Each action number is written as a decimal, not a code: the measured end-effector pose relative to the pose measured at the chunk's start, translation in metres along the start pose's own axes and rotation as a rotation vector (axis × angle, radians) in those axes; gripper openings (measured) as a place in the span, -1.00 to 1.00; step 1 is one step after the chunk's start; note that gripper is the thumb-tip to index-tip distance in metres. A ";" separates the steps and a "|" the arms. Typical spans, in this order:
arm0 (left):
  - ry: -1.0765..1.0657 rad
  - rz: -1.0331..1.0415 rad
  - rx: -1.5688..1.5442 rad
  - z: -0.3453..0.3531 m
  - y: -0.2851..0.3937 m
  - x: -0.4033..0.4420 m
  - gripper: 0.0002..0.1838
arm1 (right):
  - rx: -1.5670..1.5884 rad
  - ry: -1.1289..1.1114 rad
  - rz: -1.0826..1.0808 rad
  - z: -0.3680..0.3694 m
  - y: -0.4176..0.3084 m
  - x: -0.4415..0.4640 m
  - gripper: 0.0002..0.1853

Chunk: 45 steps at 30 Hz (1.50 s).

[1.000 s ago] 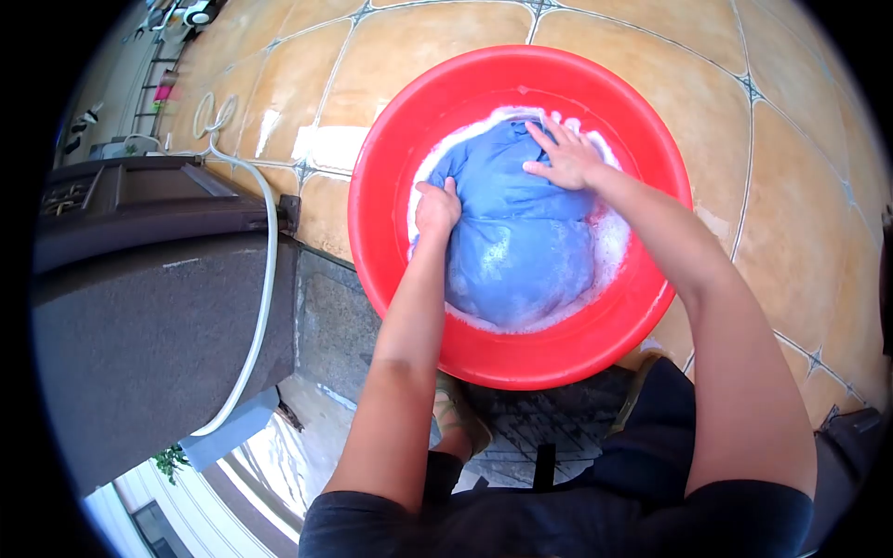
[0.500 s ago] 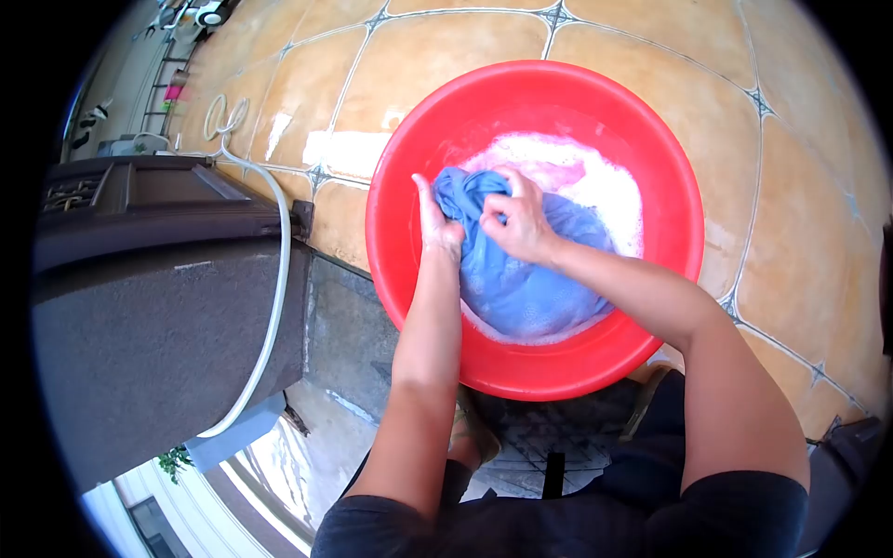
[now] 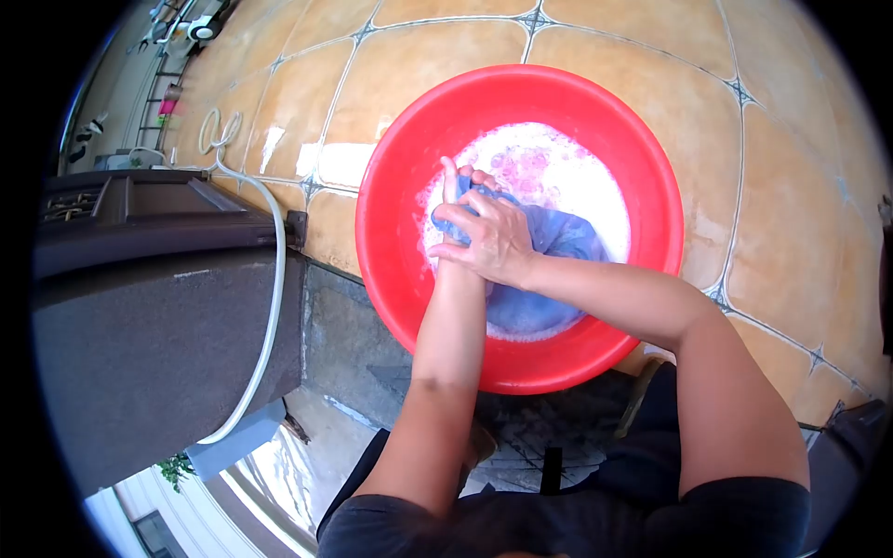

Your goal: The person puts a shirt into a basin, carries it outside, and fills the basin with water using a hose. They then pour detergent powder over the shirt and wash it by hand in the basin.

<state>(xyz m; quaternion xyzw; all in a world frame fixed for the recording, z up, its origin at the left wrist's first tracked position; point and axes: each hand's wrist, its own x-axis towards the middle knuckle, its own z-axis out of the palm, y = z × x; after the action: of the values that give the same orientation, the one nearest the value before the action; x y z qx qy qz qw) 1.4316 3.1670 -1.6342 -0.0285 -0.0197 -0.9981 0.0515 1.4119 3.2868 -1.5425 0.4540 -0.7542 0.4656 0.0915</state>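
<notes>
A blue cloth (image 3: 561,234) lies bunched and wet in white and pinkish suds inside a round red basin (image 3: 648,158). My left hand (image 3: 453,186) is at the cloth's left end, with its fingers wrapped round a fold; my right hand covers part of it. Across the left wrist and the cloth lies my right hand (image 3: 495,237), its fingers bent over a fold of blue cloth.
The basin stands on tan floor tiles (image 3: 651,74). A pale hose (image 3: 277,270) runs down over a dark ledge (image 3: 158,353) on the left. My feet are just below the basin.
The cloth was spread and puffed up; it is now gathered into a smaller bunch, with more foam showing. My right hand has moved down and left, over my left hand.
</notes>
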 end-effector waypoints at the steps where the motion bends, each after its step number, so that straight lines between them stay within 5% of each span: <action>1: 0.013 0.028 -0.350 0.003 -0.012 0.002 -0.58 | 0.024 -0.074 0.129 0.001 0.008 0.005 -0.73; 2: 0.023 0.050 -0.695 0.006 -0.023 0.008 -0.60 | 0.046 -0.140 0.255 0.005 0.028 0.022 -0.74; 4: 0.668 0.161 0.387 0.074 -0.059 0.021 -0.62 | -0.012 -0.151 0.616 -0.004 0.059 0.060 -0.69; 7: 0.708 0.069 0.298 0.074 -0.059 0.029 -0.63 | 0.009 -0.103 0.586 -0.013 0.039 0.056 -0.70; 8: 0.553 0.087 0.291 0.052 -0.048 0.030 -0.62 | 0.106 -0.120 0.504 -0.012 0.026 0.042 -0.71; 10: -0.237 0.067 0.113 -0.028 -0.020 0.030 -0.61 | -0.035 0.181 0.012 0.012 0.012 0.010 -0.70; 12: -0.409 0.105 0.117 0.004 -0.033 0.022 -0.60 | 0.122 -0.203 0.361 -0.002 0.020 0.037 -0.70; 14: 0.170 -0.071 0.104 0.043 -0.042 0.011 -0.57 | 0.060 -0.092 0.663 -0.007 0.068 0.071 -0.66; 15: 0.465 -0.153 0.104 0.061 -0.039 0.005 -0.54 | 0.105 -0.155 0.648 -0.008 0.084 0.068 -0.63; 18: 0.740 -0.161 0.459 0.105 -0.019 -0.005 -0.46 | 0.229 -0.316 0.546 -0.012 0.139 0.051 -0.52; 21: 0.878 -0.038 0.897 0.052 0.030 -0.012 -0.39 | 0.070 -0.534 0.698 -0.041 0.181 0.051 -0.41; 24: 1.149 0.059 1.930 -0.018 0.039 -0.014 -0.20 | -0.235 -0.521 0.378 -0.013 0.179 0.007 -0.30; 25: 1.184 0.074 2.307 -0.036 0.034 -0.010 -0.13 | -0.393 -0.710 0.416 -0.003 0.158 -0.004 -0.25; 28: 1.109 -0.438 2.526 -0.045 0.013 -0.006 -0.07 | -0.927 -0.561 -0.410 0.048 0.170 -0.060 -0.26; 31: 1.029 -0.483 2.500 -0.022 0.009 -0.012 -0.32 | -0.443 -0.922 -0.101 0.006 0.173 -0.007 -0.21; 33: 0.877 -0.304 2.580 -0.020 0.014 -0.020 -0.53 | -0.503 -0.690 0.127 0.013 0.166 -0.011 -0.24; 34: 0.909 -0.142 2.100 -0.020 0.017 -0.022 -0.56 | -0.534 -0.576 0.238 0.019 0.165 -0.021 -0.25; 35: 0.892 0.000 1.614 -0.021 0.023 -0.021 -0.59 | -0.466 -0.496 0.036 0.027 0.171 -0.037 -0.33; 36: 0.842 0.112 1.128 -0.020 0.028 -0.021 -0.62 | -0.398 -0.600 0.137 0.017 0.174 -0.031 -0.38; 38: 0.724 0.201 0.821 -0.009 0.031 -0.022 -0.61 | -0.243 -0.812 0.354 -0.005 0.174 -0.018 -0.47; 39: 0.787 0.216 0.667 0.011 0.019 -0.016 -0.55 | -0.124 -0.649 0.739 -0.002 0.177 -0.005 -0.58; 43: 0.821 0.111 0.334 0.034 0.008 0.009 -0.41 | 0.011 -0.150 0.361 0.017 0.104 0.005 -0.67; 45: 0.498 -0.196 0.318 0.016 0.020 0.012 -0.39 | 0.098 -0.082 0.099 0.007 0.039 -0.008 -0.71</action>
<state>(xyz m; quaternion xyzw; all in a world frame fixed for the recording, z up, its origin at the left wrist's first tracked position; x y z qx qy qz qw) 1.4230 3.1469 -1.6169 0.2276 -0.1650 -0.9589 -0.0381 1.3880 3.2919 -1.5753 0.4386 -0.7553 0.4868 0.0151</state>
